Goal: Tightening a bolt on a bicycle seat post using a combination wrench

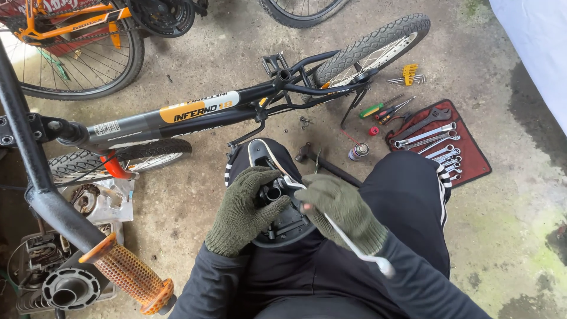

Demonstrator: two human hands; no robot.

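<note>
Handlebar (41, 177) with an orange grip (127, 274) crosses the left edge, above a heap of metal parts (65, 272) on the concrete floor (508, 236). Beyond it a small black-and-orange bicycle (195, 112) lies on its side, its rear wheel (372, 47) pointing up to the right. Just below its frame, an upturned bicycle saddle (277, 218) rests on the person's lap. The gloved left hand (245, 210) has its fingers closed round the clamp on the saddle's underside; the gloved right hand (342, 210) grips a spanner (354, 245) whose head sits at that clamp. A hammer (328, 165) and a small spray can (358, 151) lie on the floor just past the knees. Further right are screwdrivers (384, 109), a set of hex keys (409, 75), and a red tool roll (472, 159) holding a row of spanners.
</note>
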